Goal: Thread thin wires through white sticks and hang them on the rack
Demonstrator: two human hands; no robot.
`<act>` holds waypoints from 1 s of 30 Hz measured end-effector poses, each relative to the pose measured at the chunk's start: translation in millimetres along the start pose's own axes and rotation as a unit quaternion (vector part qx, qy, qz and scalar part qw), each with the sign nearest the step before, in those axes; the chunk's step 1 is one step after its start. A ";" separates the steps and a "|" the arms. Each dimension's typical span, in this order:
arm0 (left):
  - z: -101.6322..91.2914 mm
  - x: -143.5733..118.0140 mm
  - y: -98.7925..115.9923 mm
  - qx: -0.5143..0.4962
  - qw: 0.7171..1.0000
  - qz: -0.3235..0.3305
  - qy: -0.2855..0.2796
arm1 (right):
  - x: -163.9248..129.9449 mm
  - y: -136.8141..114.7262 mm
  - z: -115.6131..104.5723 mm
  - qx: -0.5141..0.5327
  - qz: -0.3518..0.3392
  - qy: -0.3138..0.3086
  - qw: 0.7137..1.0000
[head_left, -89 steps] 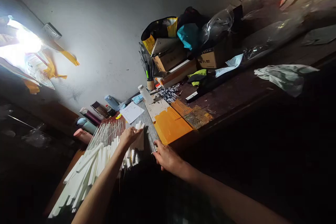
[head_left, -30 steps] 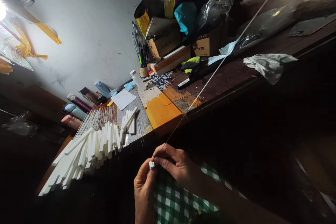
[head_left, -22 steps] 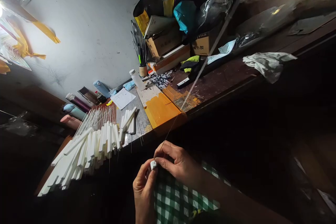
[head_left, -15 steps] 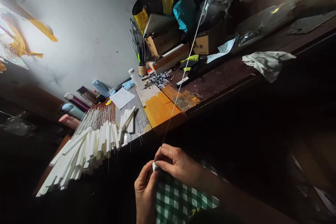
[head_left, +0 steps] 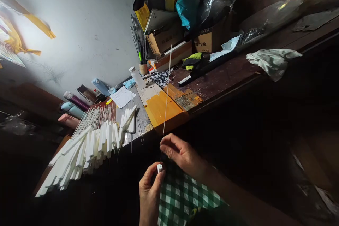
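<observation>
Low in the middle, my left hand [head_left: 150, 189] pinches a white foam stick [head_left: 160, 168] between thumb and fingers, with its square end facing up; the rest of it is hidden. From that end a thin wire [head_left: 166, 102] rises nearly upright in front of the bench. Just above the stick, my right hand [head_left: 180, 150] closes its fingertips around the lower part of the wire. A pile of similar white sticks [head_left: 86, 150], many with thin wires protruding, lies on the bench to the left.
The bench has an orange-stained board [head_left: 161, 109], a white bottle [head_left: 137, 77], a sheet of paper [head_left: 123, 97] and a heap of small dark-and-white pieces [head_left: 161, 77]. Cardboard boxes [head_left: 205, 42] stand behind. A grey cloth [head_left: 274, 61] hangs over the front edge.
My right hand has moved up off the stick's end, along the wire. The wire's top has dropped lower and swung left, so it stands more upright. The left hand still grips the stick.
</observation>
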State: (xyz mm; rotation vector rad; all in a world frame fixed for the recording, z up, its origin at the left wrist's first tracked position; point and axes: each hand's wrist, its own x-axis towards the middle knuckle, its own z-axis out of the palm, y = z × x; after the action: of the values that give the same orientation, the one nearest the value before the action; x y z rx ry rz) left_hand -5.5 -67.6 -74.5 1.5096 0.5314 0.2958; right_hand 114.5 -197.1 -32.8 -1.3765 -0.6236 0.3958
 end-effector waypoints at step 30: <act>-10.2 17.6 38.6 -0.052 0.978 0.083 0.186 | -40.6 54.8 10.7 -0.015 0.151 -0.177 0.972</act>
State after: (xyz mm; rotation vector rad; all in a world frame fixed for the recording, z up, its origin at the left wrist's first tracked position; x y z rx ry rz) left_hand 9.8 -47.8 -38.7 1.4034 0.6749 0.7357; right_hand 81.5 -204.0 -93.1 -1.4453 -0.7115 0.8938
